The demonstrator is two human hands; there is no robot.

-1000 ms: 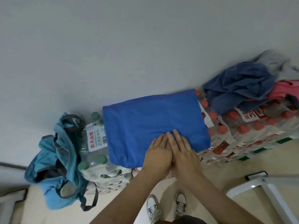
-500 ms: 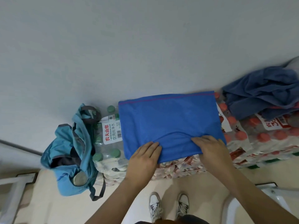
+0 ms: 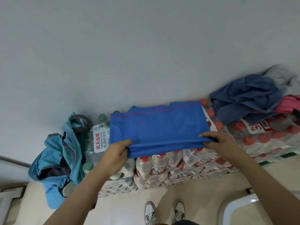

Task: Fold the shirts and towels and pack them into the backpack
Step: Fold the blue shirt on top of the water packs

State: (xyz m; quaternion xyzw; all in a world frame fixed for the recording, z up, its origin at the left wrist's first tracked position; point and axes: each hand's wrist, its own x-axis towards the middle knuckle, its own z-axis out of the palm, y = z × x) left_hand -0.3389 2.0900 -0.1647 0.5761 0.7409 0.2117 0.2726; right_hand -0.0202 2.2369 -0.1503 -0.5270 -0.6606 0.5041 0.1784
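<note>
A bright blue folded cloth (image 3: 159,125) with a thin red stripe along its far edge lies on top of stacked packs of bottled water (image 3: 162,168). My left hand (image 3: 116,151) pinches its near left corner and my right hand (image 3: 219,142) pinches its near right corner; the near edge is lifted a little off the packs. A teal backpack (image 3: 56,159) slumps open against the packs at the left. A heap of unfolded cloths, dark blue (image 3: 246,98), grey (image 3: 285,78) and pink (image 3: 289,104), sits on the packs at the right.
A plain pale wall (image 3: 146,46) rises right behind the packs. My two white shoes (image 3: 164,211) stand on the cream floor below. A white curved frame (image 3: 238,207) juts in at the lower right and a pale ledge (image 3: 11,194) at the lower left.
My hands slid apart from the middle of the cloth to its two near corners, took hold of them and raised the near edge. The view shifted slightly.
</note>
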